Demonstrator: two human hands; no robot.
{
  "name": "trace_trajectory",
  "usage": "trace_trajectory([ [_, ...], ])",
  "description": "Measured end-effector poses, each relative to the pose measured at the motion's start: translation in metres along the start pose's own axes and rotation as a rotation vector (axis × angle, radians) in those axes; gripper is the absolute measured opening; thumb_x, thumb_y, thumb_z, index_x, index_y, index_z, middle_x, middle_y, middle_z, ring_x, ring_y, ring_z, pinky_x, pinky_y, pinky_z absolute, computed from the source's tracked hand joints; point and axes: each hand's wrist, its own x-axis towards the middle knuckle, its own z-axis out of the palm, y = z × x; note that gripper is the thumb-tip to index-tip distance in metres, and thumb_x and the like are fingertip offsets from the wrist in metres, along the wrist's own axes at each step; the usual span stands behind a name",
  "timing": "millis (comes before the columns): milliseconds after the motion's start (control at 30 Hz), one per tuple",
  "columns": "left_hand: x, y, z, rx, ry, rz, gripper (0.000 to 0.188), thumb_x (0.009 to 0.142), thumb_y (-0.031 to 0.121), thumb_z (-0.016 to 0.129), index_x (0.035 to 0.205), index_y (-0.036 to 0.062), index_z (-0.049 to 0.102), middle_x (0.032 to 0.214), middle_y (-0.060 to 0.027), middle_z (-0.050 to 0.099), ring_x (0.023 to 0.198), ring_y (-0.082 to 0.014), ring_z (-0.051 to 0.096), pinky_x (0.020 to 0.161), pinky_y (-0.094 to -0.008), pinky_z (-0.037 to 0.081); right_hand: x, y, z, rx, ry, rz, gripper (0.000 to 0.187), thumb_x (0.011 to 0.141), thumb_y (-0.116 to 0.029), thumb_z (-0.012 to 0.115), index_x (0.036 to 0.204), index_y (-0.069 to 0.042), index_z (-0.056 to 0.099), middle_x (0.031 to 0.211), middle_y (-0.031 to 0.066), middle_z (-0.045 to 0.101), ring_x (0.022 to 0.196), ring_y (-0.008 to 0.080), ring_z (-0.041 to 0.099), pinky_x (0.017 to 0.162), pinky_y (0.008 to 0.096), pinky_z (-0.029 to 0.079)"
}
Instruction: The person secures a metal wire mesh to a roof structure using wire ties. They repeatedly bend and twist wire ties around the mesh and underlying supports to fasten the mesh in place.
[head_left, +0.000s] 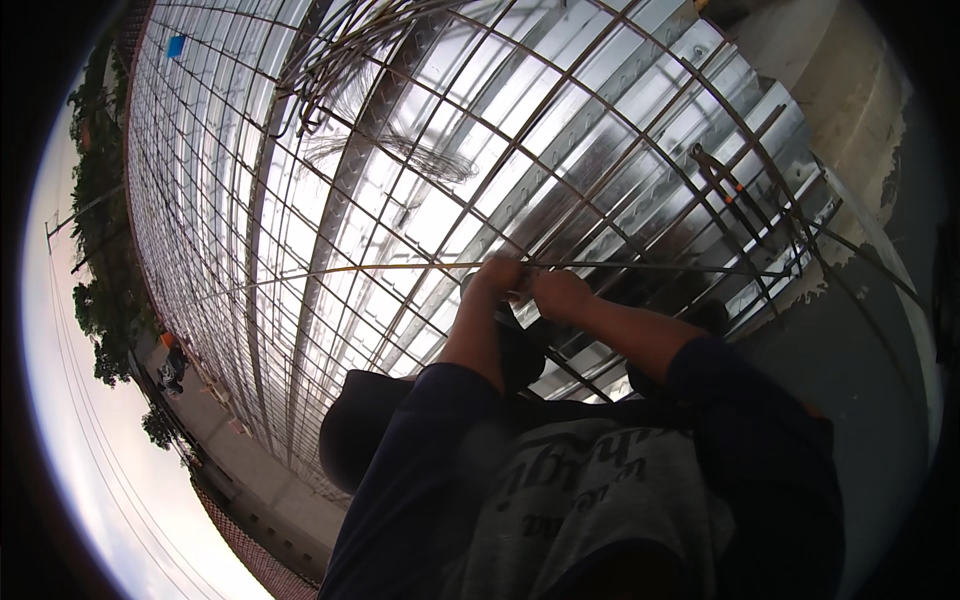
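Close together over the rebar grid, both hands work where bars meet a long thin steel rod. My left hand is closed right at this rod, overlapping it. Beside it on the right, my right hand is closed too, its knuckles just below the rod. Whatever their fingers pinch is too small to make out. Beneath the grid lies shiny corrugated metal decking. A pair of pincers with orange-marked handles rests on the grid to the right.
A loose tangle of thin tie wire lies on the mesh ahead. Beyond it is a bundle of bent steel bars. A small blue object sits far left. At right the decking ends beside a concrete ledge.
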Motion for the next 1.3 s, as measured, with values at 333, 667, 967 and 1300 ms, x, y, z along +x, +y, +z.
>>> trace_trajectory([
  [333, -0.003, -0.01, -0.001, -0.178, -0.151, 0.004, 0.032, 0.089, 0.02, 0.057, 0.12, 0.0086, 0.056, 0.112, -0.0101, 0.062, 0.098, -0.0235, 0.064, 0.08, -0.039, 0.054, 0.021, 0.019, 0.005, 0.185, 0.118, 0.124, 0.019, 0.085, -0.022, 0.056, 0.092, -0.007, 0.065, 0.091, 0.0175, 0.067, 0.086, 0.0376, 0.065, 0.075, 0.0479, 0.052],
  [667, 0.006, -0.035, 0.013, -0.048, 0.016, 0.147, 0.035, 0.09, 0.012, 0.051, 0.125, 0.0113, 0.051, 0.099, -0.0101, 0.065, 0.086, -0.0218, 0.065, 0.064, -0.0361, 0.056, 0.019, 0.015, 0.004, 0.225, 0.212, 0.079, 0.024, 0.084, -0.028, 0.062, 0.095, -0.007, 0.056, 0.085, 0.0157, 0.065, 0.084, 0.0369, 0.064, 0.072, 0.0481, 0.049],
  [967, 0.022, -0.062, 0.017, -0.108, -0.064, 0.246, 0.033, 0.091, 0.014, 0.051, 0.124, 0.0102, 0.054, 0.105, -0.011, 0.065, 0.089, -0.0216, 0.066, 0.064, -0.0349, 0.054, 0.046, 0.003, 0.026, 0.117, 0.193, 0.204, 0.017, 0.085, -0.022, 0.056, 0.091, -0.006, 0.059, 0.083, 0.0154, 0.066, 0.082, 0.0347, 0.066, 0.07, 0.0478, 0.051],
  [1300, 0.073, -0.075, -0.038, 0.824, 0.145, 0.463, 0.035, 0.082, 0.031, 0.059, 0.109, 0.0103, 0.068, 0.11, -0.0166, 0.066, 0.104, -0.0347, 0.061, 0.089, -0.042, 0.049, 0.026, 0.002, 0.005, 0.023, 0.217, -0.022, 0.012, 0.084, -0.015, 0.053, 0.086, -0.005, 0.058, 0.077, 0.0164, 0.065, 0.073, 0.0363, 0.065, 0.066, 0.0488, 0.052],
])
